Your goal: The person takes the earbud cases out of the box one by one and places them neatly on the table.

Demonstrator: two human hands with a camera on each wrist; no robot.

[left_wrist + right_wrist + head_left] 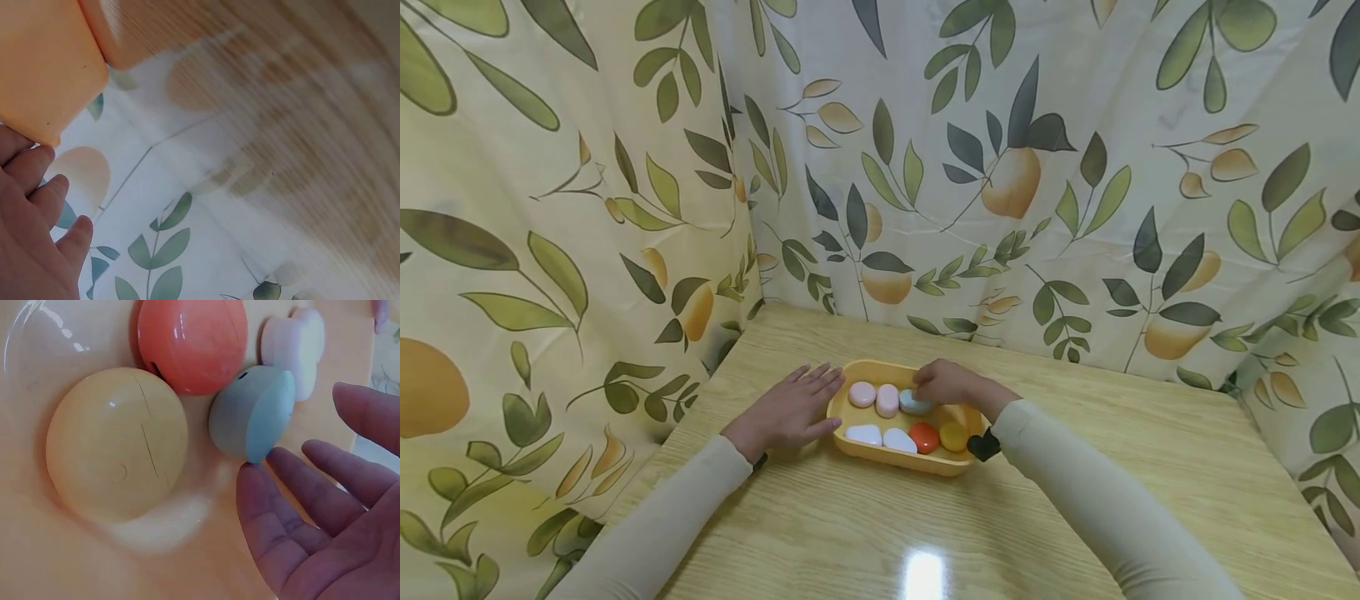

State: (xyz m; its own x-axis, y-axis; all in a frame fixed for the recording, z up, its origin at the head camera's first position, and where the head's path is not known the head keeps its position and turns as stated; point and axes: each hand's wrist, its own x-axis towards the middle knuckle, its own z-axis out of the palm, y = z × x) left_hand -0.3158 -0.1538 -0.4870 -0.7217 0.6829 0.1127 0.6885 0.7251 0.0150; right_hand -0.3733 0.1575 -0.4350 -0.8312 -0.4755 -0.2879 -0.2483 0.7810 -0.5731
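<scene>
A yellow-orange tray (898,468) holds several small, smooth, rounded cases. My right hand (947,382) reaches over its far right side to a pale blue case (914,403). In the right wrist view, fingertips touch the edge of this blue case (253,415), which stands tilted, while the fingers of the right hand (331,519) are spread and loosely bent. My left hand (796,408) lies palm down at the tray's left end, fingers extended. In the left wrist view, the left hand's (31,219) fingertips are right at the tray's rim (50,139).
Inside the tray are two pink cases (887,401), two white ones (863,434), a red one (924,437) and a yellow one (954,437). The tray stands on a wood-grain table (820,517). A leaf-and-fruit patterned curtain (880,167) hangs behind and at the left.
</scene>
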